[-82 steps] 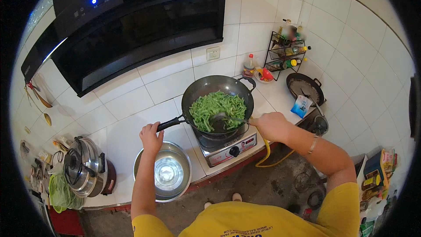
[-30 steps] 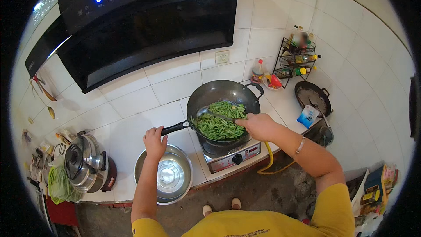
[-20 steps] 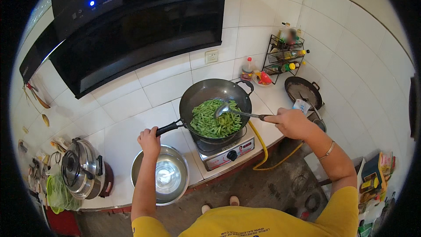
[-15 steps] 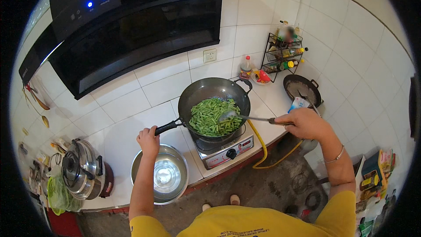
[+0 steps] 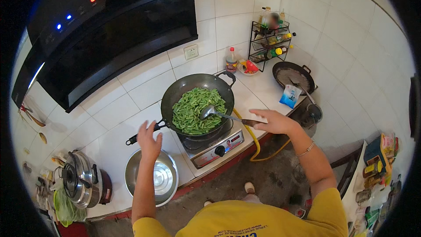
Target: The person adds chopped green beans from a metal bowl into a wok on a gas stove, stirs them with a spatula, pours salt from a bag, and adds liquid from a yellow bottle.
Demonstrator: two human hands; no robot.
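Observation:
A dark wok point(image 5: 169, 94) full of cut green beans point(image 5: 197, 98) stands on a gas stove point(image 5: 219, 149). My left hand point(image 5: 150, 140) is open with its fingers apart, right beside the wok's black handle point(image 5: 132, 140) and not gripping it. A metal spatula point(image 5: 209, 112) rests with its head in the beans, its brown handle pointing right over the rim. My right hand point(image 5: 277, 122) hovers at that handle's end, fingers stretched out and open; whether the palm touches the handle I cannot tell.
A steel basin point(image 5: 131, 177) sits in front of the wok handle, with a steel cooker point(image 5: 81, 180) further left. Behind stand a sauce bottle point(image 5: 231, 61) and a bottle rack point(image 5: 269, 39). To the right are a blue-white packet point(image 5: 290, 96), a second pan point(image 5: 280, 74) and a yellow hose point(image 5: 254, 145).
My left hand has let go of the wok handle and opened. My right hand has loosened from the spatula, which now rests in the wok. The view has shifted right.

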